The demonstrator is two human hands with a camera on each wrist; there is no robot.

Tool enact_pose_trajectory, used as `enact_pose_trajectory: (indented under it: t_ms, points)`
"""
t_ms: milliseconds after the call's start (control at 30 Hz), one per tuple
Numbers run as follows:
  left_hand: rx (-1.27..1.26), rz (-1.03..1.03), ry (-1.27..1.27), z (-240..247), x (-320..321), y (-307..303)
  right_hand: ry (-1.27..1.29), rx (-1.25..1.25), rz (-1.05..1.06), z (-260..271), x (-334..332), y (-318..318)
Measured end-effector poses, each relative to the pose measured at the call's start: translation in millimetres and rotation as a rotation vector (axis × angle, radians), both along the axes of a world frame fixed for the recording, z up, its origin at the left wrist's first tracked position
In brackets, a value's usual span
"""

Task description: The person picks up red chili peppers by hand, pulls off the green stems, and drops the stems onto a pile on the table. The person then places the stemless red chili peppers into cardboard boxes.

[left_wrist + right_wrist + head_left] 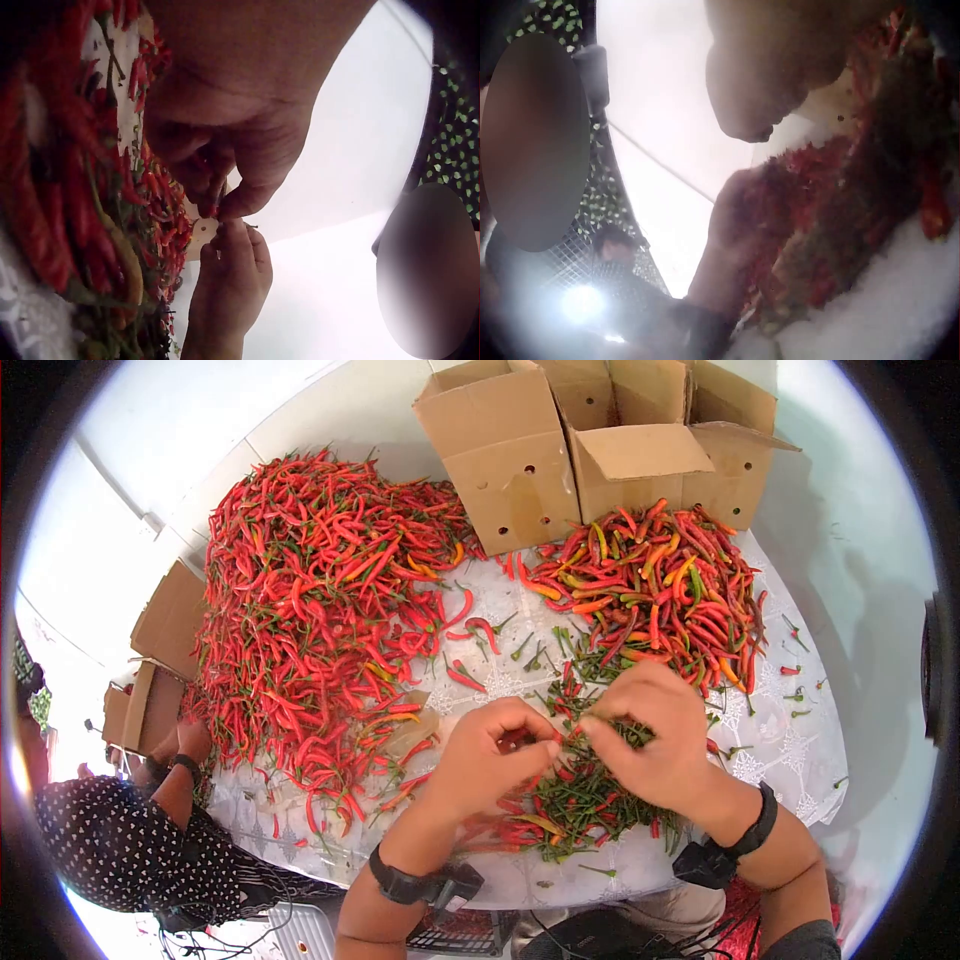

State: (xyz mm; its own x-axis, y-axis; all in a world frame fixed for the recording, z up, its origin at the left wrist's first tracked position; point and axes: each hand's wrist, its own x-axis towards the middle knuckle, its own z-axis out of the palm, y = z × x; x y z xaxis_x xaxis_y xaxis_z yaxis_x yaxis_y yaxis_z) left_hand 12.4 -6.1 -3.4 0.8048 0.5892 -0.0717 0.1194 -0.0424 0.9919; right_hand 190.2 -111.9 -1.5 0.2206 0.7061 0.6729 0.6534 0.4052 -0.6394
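Observation:
Both hands meet over a heap of green chili stems (590, 800) near the table's front edge. My left hand (497, 752) pinches a red chili (213, 211) between thumb and fingertips; most of the chili is hidden inside the hand. My right hand (650, 735) pinches at the chili's stem end, its fingertips right against the left ones. In the left wrist view a bit of green stem (253, 226) pokes out beside the right fingertips. Just behind the right hand lies a pile of red, orange and dark chilies (660, 575) without stems.
A large mound of red chilies (310, 580) covers the table's left side. Cardboard boxes (510, 480) stand along the back. Loose stems and chilies dot the white patterned tablecloth (800, 750). Another person in a dotted head covering (110, 845) sits at the left, near an opened carton (155, 705).

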Motion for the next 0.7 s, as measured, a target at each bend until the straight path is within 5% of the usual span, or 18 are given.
enact_pose_trajectory:
  t_ms: [167, 233, 367, 567, 700]
  points:
    - [-0.505, 0.085, -0.119, -1, -7, 15, 0.146, -0.341, 0.092, 16, 15, -3]
    - [-0.620, 0.093, -0.169, 7, -5, 13, -0.075, -0.387, 0.120, 12, 23, -6]
    - [-0.608, 0.065, -0.127, 3, -3, 13, -0.446, -0.651, 0.135, 19, 26, -14]
    - [-0.530, 0.047, -0.115, 0, -2, 10, -0.513, -0.661, 0.142, 14, 23, -18]
    - [-0.560, 0.072, -0.111, -2, -3, 11, -0.278, -0.647, 0.158, 17, 24, -15]
